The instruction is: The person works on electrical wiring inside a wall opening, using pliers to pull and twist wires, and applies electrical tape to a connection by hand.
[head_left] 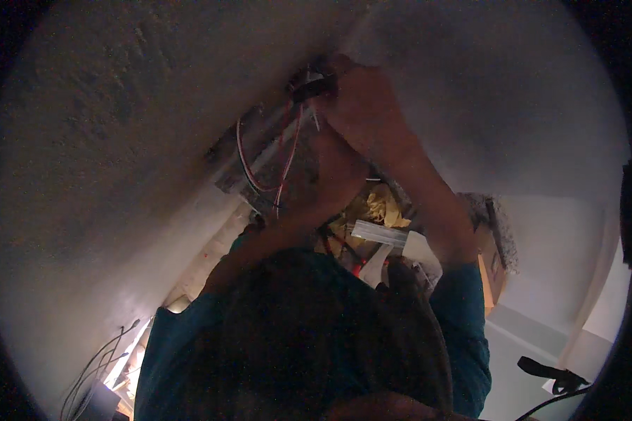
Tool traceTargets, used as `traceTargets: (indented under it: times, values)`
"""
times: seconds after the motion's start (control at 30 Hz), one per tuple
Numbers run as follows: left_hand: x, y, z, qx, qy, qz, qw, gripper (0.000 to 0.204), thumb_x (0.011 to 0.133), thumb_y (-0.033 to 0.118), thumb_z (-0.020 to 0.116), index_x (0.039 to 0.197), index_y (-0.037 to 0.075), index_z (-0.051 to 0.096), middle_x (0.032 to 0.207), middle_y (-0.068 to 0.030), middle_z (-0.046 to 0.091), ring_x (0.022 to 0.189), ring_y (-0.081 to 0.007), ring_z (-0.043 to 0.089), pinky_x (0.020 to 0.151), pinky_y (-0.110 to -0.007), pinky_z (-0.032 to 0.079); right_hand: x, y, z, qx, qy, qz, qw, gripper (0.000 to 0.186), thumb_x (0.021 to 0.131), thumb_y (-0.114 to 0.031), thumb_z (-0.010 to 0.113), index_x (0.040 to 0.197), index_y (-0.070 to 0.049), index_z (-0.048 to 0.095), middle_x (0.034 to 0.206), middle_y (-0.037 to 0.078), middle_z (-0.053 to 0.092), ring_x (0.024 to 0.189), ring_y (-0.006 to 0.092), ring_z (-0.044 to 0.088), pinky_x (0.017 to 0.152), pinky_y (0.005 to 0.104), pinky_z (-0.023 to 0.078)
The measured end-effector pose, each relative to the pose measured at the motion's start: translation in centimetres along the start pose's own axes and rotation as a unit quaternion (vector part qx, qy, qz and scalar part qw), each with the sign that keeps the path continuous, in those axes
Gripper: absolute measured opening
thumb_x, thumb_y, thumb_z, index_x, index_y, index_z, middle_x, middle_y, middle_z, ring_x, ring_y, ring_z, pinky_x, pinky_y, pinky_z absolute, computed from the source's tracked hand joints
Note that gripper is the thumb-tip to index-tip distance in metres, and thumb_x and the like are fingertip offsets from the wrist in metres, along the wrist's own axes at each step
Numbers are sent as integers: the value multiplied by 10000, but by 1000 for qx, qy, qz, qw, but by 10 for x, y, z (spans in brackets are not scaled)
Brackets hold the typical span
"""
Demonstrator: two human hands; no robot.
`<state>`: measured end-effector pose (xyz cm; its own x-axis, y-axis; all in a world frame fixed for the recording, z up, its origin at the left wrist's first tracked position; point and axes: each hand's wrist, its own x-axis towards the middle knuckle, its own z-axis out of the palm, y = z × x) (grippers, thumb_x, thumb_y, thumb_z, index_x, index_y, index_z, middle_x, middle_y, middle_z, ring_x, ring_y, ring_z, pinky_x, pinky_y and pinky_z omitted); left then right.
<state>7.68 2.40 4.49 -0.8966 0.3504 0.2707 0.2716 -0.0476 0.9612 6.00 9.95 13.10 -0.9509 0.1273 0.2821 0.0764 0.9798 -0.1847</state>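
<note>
Dim light leaves much of the detail unclear. High in the head view, my right hand (pixel 361 98) is closed at a small dark rounded piece (pixel 314 89) with a pale part in it, beside the wall corner. Just below, my left hand (pixel 338 163) reaches up toward the same spot; its fingers are dark and blurred. A short thin white strip (pixel 316 119) shows between the hands and the dark piece. Red and white wires (pixel 286 172) hang in a loop below the piece, left of my left hand.
Rough grey wall (pixel 119 154) fills the left, smoother wall (pixel 498 105) the right. Below my arms lie crumpled yellowish paper (pixel 386 205) and a pale flat strip (pixel 379 233). A cardboard box (pixel 491 270) stands at right. Cables (pixel 95 372) hang lower left; a black strap (pixel 555 372) lies lower right.
</note>
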Motion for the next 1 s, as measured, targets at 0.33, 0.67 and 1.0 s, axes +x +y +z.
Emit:
traceTargets:
  times: [0.33, 0.67, 1.0]
  values:
    - [8, 30, -32, -77, -39, -25, 996, 573, 931, 91, 619, 1381, -40, 288, 970, -173, 576, 826, -270, 599, 770, -421, 477, -17, 53, -11, 437, -12, 72, 896, 331, 894, -75, 660, 1216, -11, 618, 1148, 106, 691, 1071, 190, 656, 952, 338, 513]
    - [23, -2, -40, -36, -70, -48, 996, 562, 943, 321, 679, 1371, 11, 487, 1328, -170, 555, 1204, -266, 556, 1032, -375, 442, -45, 64, 101, 720, -50, 98, 685, 446, 886, -207, 712, 1259, -28, 545, 1141, 79, 644, 1069, 195, 618, 936, 329, 511]
    - [31, -15, -41, -182, -15, -169, 969, 408, 920, 229, 723, 1223, -18, 606, 1006, -79, 679, 920, -119, 624, 805, -281, 502, -32, 58, 98, 806, -25, 252, 535, 229, 949, -153, 608, 1162, -67, 603, 1078, 76, 668, 929, 214, 652, 848, 336, 549]
